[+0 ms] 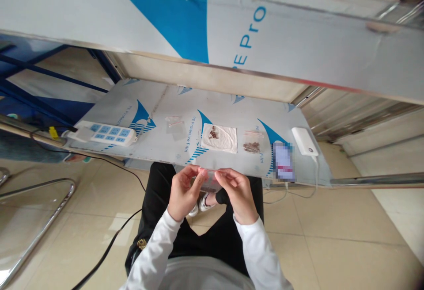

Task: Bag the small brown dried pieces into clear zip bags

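Between my two hands, just off the table's front edge and above my lap, is a small clear zip bag (211,185). My left hand (186,189) pinches its upper left corner, and my right hand (237,191) pinches the upper right. Something dark shows low in the bag, too small to name. On the table ahead lies a white cloth (228,139) with a few small brown pieces (213,132) on it. Right of the cloth is another clear zip bag (253,134) containing brown pieces (251,147). Farther left lie clear bags (175,127) that look flat.
A power strip (109,133) sits at the table's left end. A phone (283,162) and a white power bank (304,141) with a cable lie at the right. An upper shelf (159,29) overhangs the table (159,146). Black cables (114,241) run down the left side.
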`<state>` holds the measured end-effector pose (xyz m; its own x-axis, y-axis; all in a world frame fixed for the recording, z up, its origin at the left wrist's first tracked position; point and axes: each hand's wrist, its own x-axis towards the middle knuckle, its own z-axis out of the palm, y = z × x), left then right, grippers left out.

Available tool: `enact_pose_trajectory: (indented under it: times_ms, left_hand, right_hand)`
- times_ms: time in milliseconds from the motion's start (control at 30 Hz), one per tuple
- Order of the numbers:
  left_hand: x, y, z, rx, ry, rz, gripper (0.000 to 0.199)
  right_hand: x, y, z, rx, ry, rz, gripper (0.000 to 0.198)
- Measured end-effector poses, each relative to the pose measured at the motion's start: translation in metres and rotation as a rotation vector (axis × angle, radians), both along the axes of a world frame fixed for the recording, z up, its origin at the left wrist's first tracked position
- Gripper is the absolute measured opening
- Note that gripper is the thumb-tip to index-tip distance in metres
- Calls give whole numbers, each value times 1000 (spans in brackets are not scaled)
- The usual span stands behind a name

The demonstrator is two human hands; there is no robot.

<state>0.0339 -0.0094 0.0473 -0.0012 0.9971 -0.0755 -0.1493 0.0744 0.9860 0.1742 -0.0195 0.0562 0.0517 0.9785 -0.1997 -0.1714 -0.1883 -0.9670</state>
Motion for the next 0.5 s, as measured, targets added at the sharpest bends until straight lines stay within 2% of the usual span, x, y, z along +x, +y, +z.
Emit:
enact_pose_trajectory:
  times_ms: [133,267,500]
  left_hand:
    - [0,-1,0,-12,-53,-40,20]
    - [0,2,4,-18,-64,-132,19]
    - [-2,3,-2,25,34,-39,16]
  right_hand:
    - [1,0,1,25,-56,-34,22]
    - [0,1,1,51,-72,10,18]
    - [-1,-1,1,37,-11,8,19]
